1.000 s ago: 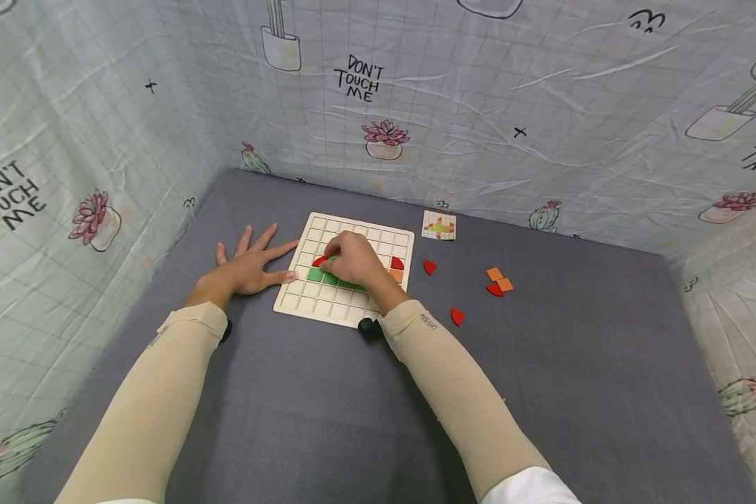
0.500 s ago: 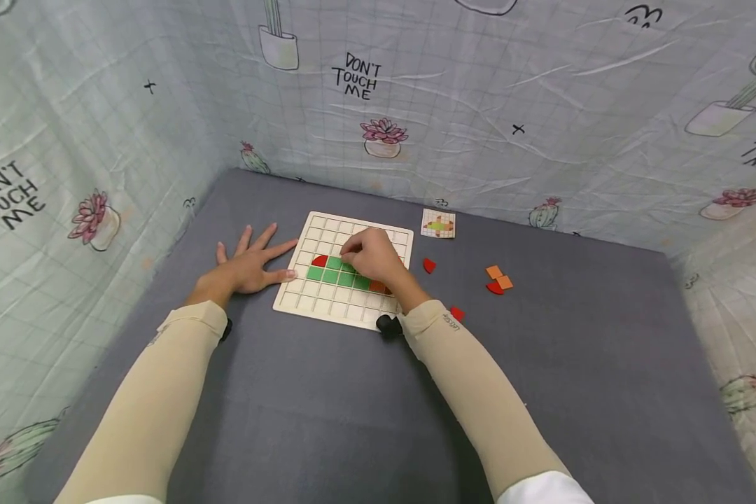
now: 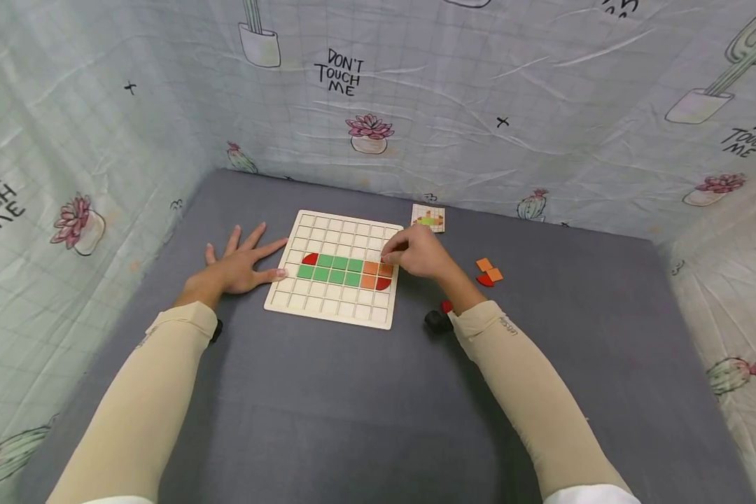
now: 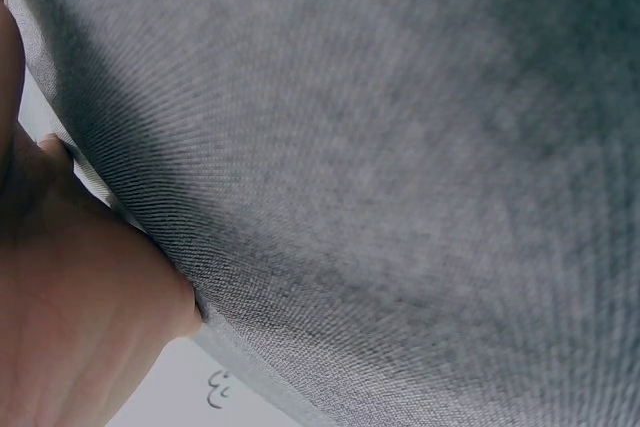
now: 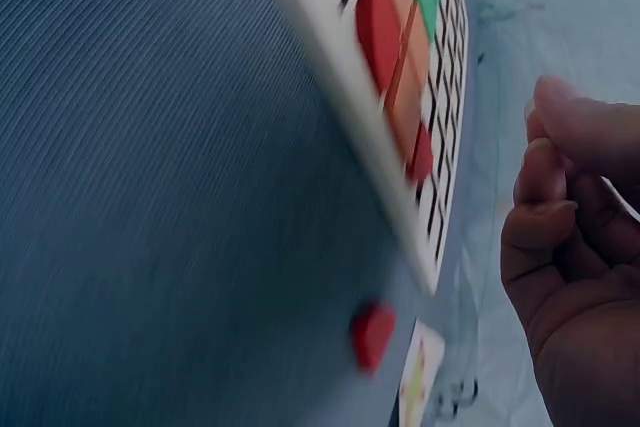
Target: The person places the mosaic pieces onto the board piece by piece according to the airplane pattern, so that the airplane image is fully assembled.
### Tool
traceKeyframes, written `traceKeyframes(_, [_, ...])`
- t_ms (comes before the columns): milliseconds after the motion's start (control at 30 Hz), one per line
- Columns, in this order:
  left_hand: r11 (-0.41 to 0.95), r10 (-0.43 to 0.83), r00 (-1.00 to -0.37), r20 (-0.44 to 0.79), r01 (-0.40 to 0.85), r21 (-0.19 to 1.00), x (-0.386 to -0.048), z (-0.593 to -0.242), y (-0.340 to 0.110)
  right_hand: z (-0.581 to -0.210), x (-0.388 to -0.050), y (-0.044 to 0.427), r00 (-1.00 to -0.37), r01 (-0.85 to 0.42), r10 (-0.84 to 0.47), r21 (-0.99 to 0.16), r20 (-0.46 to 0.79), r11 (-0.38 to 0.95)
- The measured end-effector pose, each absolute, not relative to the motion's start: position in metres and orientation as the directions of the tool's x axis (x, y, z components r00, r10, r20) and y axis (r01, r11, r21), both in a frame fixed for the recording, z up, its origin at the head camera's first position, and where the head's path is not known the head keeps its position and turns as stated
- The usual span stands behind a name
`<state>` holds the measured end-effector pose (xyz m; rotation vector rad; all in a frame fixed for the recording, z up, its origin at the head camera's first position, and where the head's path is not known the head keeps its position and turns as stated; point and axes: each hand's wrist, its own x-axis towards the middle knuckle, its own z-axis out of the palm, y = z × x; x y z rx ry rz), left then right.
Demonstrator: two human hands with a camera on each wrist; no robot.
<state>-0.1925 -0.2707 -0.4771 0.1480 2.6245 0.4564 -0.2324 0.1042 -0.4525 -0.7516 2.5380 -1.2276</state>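
A pale wooden grid board [image 3: 327, 308] lies on the dark grey cloth. Two rows of green squares [image 3: 330, 275] and orange squares [image 3: 368, 281] sit on it, with red quarter-round pieces at corners, including one at the left [image 3: 311, 259] and one at the right [image 3: 383, 283]. My left hand [image 3: 234, 271] lies spread on the cloth, thumb and index finger at the board's left edge. Over the board's right edge is my right hand [image 3: 421, 252], fingers curled and thumb against fingertips. In the right wrist view nothing shows between its fingers.
A small pattern card [image 3: 430, 217] lies behind the right hand. Loose orange squares [image 3: 484, 265] and a red quarter-round [image 3: 485, 280] lie farther right. Another red piece [image 3: 447, 306] is partly behind the right wrist; one more [image 5: 372, 335] lies near the card. Printed fabric walls stand behind.
My right hand has moved rightward from the board's middle to its right edge, uncovering the green and orange rows. The left hand keeps its place. The head view has shifted slightly.
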Motion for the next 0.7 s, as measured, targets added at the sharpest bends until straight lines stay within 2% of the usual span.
traceKeyframes(233, [0.943,0.174,-0.882,-0.437,0.021,0.333,-0.194,-0.476,-0.273,-0.453,-0.224,0.144,-0.854,-0.351,-0.52,-0.745,0.007,0.567])
traceKeyframes(467, [0.941,0.176,-0.877,-0.447,0.016,0.339,-0.193,-0.475,-0.271,-0.466,-0.212,0.193,-0.783,-0.433,-0.621,-0.732,0.016,0.527])
traceKeyframes(700, [0.938,0.183,-0.876,-0.446,0.02,0.345,-0.192,-0.474,-0.271,-0.473,-0.199,0.228,-0.725,-0.418,-0.68,-0.714,-0.111,0.562])
